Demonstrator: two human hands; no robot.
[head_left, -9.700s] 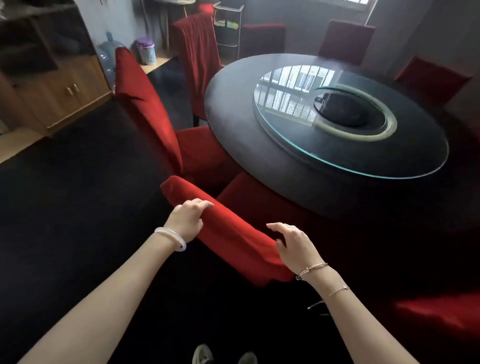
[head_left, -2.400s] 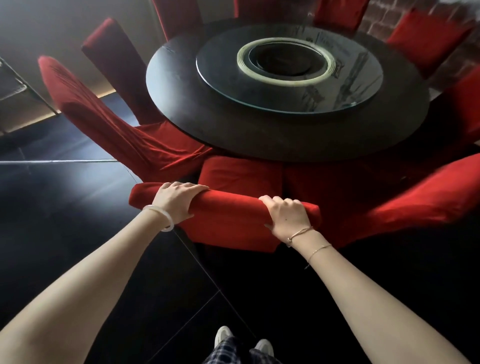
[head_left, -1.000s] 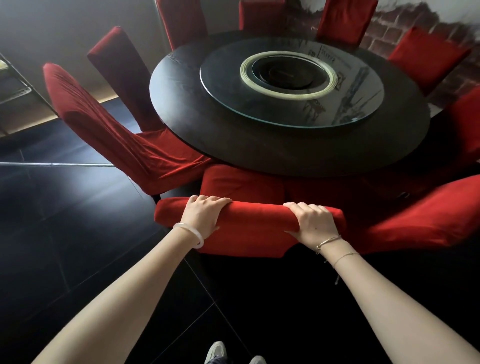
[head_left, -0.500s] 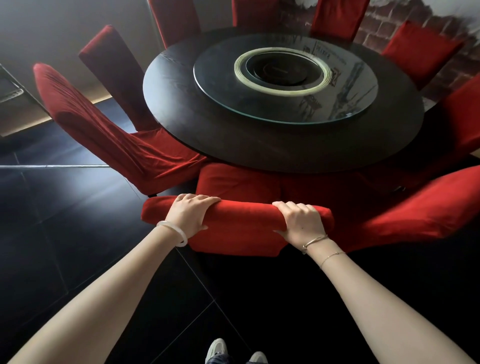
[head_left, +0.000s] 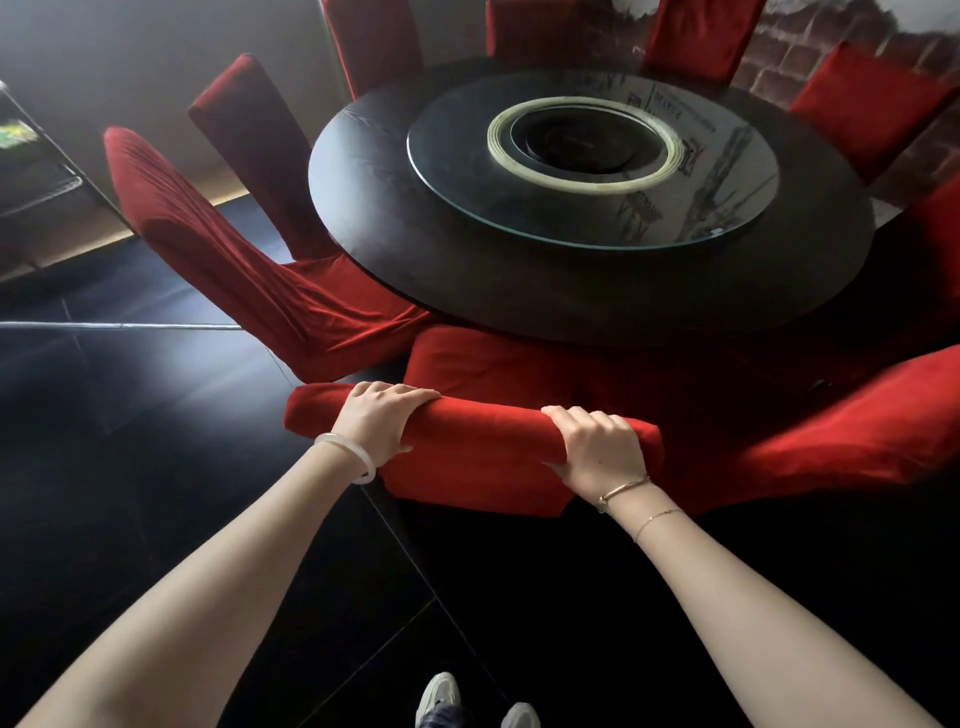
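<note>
The red chair (head_left: 483, 447) is covered all over in soft red cloth. The top of its back looks like a fat, round roll. Its seat goes under the edge of the big round table (head_left: 467, 291), right in front of the person.

The left hand (head_left: 382, 421) holds the top of the chair back near its left end, with the fingers curled over it. The right hand (head_left: 597, 449) grips the same top near its right end.

The table is dark, with a round glass plate (head_left: 717, 218) on top. More red chairs (head_left: 223, 260) stand around it. The floor (head_left: 130, 415) is black and shiny.
</note>
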